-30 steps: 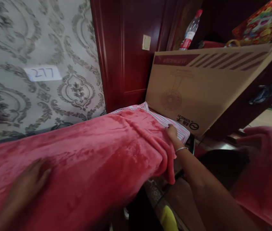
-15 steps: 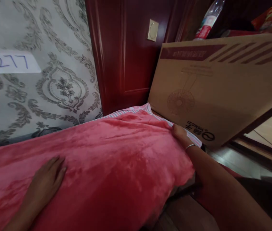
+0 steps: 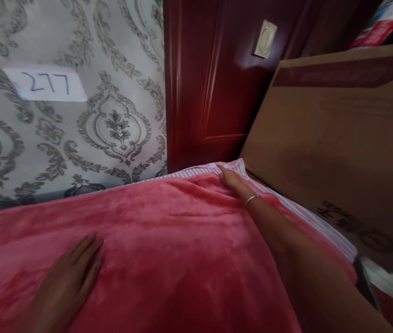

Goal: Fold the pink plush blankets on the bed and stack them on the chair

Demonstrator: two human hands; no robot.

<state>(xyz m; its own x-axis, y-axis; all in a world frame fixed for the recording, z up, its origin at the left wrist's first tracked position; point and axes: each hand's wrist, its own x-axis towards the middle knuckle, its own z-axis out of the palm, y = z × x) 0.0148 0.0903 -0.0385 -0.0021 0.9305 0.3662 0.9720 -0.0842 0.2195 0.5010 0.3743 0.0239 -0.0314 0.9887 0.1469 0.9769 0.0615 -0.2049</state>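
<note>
A pink plush blanket covers a bed whose striped sheet shows along the far edge. My left hand lies flat on the blanket at the lower left, fingers stretched out. My right hand, with a thin bracelet on the wrist, reaches to the blanket's far corner. Its fingers press on the blanket's edge beside the striped sheet, and whether they pinch the cloth is unclear.
A large cardboard box leans at the right, touching the bed's end. Behind stands a dark red wooden panel with a small plate. The patterned wallpaper carries a label reading 277.
My right hand has moved from the blanket's near right corner by the box to the far corner at the wall. The view shifted closer and to the right. My left hand stays flat.
</note>
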